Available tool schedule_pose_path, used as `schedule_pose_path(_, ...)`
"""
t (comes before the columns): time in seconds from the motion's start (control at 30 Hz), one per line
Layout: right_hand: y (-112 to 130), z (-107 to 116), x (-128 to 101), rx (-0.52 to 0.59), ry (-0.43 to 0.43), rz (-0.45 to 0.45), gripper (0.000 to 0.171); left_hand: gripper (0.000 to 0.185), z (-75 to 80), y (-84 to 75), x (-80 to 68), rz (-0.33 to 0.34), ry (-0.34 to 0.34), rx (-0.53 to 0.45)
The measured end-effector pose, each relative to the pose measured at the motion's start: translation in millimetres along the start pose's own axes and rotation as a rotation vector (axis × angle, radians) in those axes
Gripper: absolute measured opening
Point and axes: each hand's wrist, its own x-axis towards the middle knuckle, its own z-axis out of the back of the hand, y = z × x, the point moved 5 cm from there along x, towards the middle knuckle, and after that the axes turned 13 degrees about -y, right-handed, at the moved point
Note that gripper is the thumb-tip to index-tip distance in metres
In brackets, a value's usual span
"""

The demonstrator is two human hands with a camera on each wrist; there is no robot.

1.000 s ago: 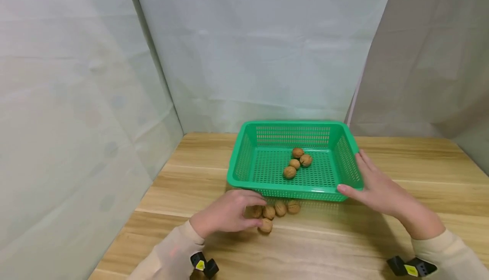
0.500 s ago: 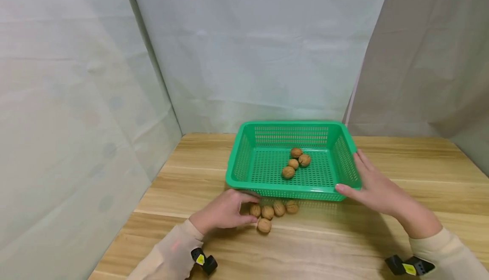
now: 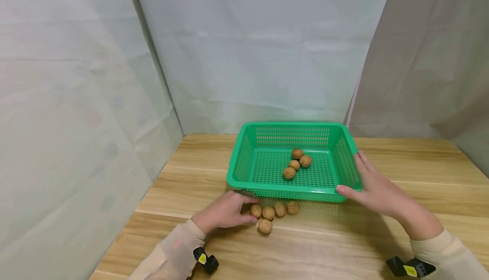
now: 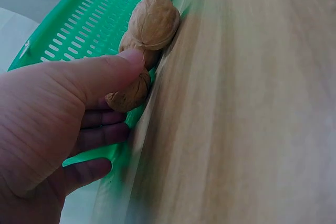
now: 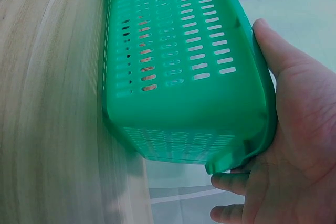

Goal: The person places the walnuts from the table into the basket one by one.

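My left hand rests low on the table by the basket's front left, thumb and fingers parted around the leftmost loose walnut without visibly gripping it. In the left wrist view, the thumb overlaps a walnut. Another walnut lies just ahead of the thumb, while several more line the basket's front. My right hand spans the near right corner of the green plastic basket. Its thumb touches the rim; its fingers reach along the side, partly hidden.
Several walnuts sit together inside the basket. The basket stands on a wooden table, with pale cloth hanging behind and to the left. Each sleeve carries a small black wrist camera.
My left thumb and fingers have drawn back slightly to the left, uncovering the leftmost loose walnut. The right hand and basket stay in place.
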Motion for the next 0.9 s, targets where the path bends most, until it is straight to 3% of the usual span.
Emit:
schedule_pose_path(0.5, 1.1, 0.3, -0.4, -0.007, -0.003, 0.001, 0.109, 0.037, 5.7, -7.5, 0.7, -0.04, -0.048, 0.047)
schedule_pose_path(0.73, 0.9, -0.3, -0.4, -0.021, -0.002, 0.001, 0.109, 0.038, 16.2, -21.8, 2.5, -0.039, -0.029, -0.039)
schedule_pose_path(0.9, 0.9, 0.2, -1.3, -0.017, 0.003, -0.002, 0.108, 0.042, 27.7, -41.8, 6.3, -0.099, -0.069, -0.139)
